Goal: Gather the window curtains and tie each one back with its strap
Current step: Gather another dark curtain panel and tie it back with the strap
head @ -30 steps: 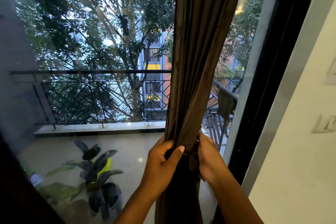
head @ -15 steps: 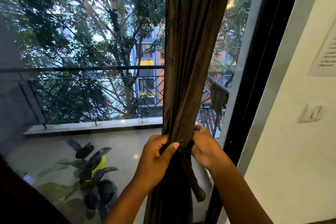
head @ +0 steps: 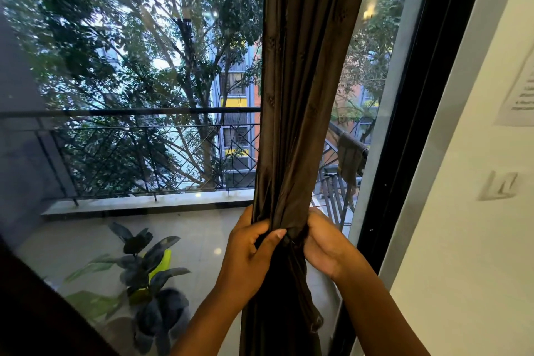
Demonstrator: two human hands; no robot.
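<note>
A dark brown curtain hangs gathered into a narrow bundle in front of the window glass. My left hand grips the bundle from the left, thumb across its front. My right hand grips it from the right at the same height. Between my hands a dark strap of the same cloth wraps the bundle; its loose end hangs down below. How the strap is fastened is hidden by my fingers.
The black window frame and a white wall with a switch stand just right of the curtain. Behind the glass are a balcony railing and a potted plant. A dark shape fills the lower left corner.
My hands have stayed at the bundle, fingers shifting on the strap. The strap's end now hangs loose below my hands. The view has shifted slightly.
</note>
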